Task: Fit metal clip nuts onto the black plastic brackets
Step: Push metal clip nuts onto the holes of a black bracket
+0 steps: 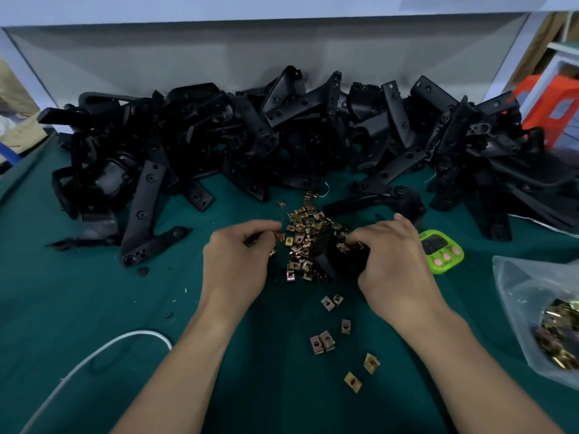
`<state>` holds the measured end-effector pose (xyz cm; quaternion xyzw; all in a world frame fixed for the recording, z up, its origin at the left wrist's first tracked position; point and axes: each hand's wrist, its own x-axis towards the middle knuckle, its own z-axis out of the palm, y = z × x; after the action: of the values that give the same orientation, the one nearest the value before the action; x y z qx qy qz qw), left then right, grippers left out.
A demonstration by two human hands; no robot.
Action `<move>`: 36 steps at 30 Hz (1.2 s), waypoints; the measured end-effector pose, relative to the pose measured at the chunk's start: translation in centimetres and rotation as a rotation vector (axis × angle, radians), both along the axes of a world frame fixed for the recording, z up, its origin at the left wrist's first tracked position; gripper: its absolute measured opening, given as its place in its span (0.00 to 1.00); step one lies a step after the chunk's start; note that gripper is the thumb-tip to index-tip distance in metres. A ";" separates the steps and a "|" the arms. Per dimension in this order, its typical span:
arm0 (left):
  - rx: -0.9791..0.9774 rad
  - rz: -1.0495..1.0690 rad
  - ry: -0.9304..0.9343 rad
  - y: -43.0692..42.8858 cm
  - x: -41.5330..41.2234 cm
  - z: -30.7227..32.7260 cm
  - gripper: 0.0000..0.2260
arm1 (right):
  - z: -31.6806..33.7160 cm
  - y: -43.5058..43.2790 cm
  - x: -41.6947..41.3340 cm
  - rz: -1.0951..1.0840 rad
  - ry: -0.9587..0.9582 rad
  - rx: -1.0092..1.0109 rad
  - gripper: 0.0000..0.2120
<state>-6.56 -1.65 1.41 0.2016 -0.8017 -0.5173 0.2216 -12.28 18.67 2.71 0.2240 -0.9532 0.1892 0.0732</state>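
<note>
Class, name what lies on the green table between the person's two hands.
In the head view, a heap of brass-coloured metal clip nuts lies between the left hand and right hand, beside the black plastic bracket the right hand grips.

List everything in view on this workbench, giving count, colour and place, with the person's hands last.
bracket heap: many, black, along the table's back
held bracket: one, black, in the right hand
clip nut pile: many, brassy, table centre
loose clip nuts: about seven, brassy, scattered nearer the person
held clip nut: one, brassy, in the left hand
timer: one, green with pink buttons, right of the right hand
bag: one, clear, holding clip nuts, right edge
cable: one, white, lower left
table mat: one, dark green, under everything
left hand: pinches the held clip nut
right hand: grips the held bracket
</note>
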 end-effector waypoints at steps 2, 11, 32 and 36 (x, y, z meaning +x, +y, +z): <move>-0.185 0.041 -0.028 -0.2 0.2 0.0 0.12 | -0.2 0.0 0.0 -0.015 0.000 -0.004 0.22; -0.728 -0.177 -0.139 0.8 -0.8 -1.1 0.14 | 0.2 -0.2 0.4 0.092 -0.038 0.024 0.22; 0.482 -0.052 0.124 0.6 -0.7 0.6 0.07 | 0.3 -1.0 2.0 0.175 -0.076 -0.149 0.10; 0.433 -0.063 0.152 0.8 -0.7 0.5 0.09 | 0.2 -0.9 2.4 0.046 -0.014 -0.350 0.08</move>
<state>-7.29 -0.86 1.90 0.1798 -0.6590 -0.6974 0.2166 -9.90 17.77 2.90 0.2284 -0.9007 0.3557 0.1002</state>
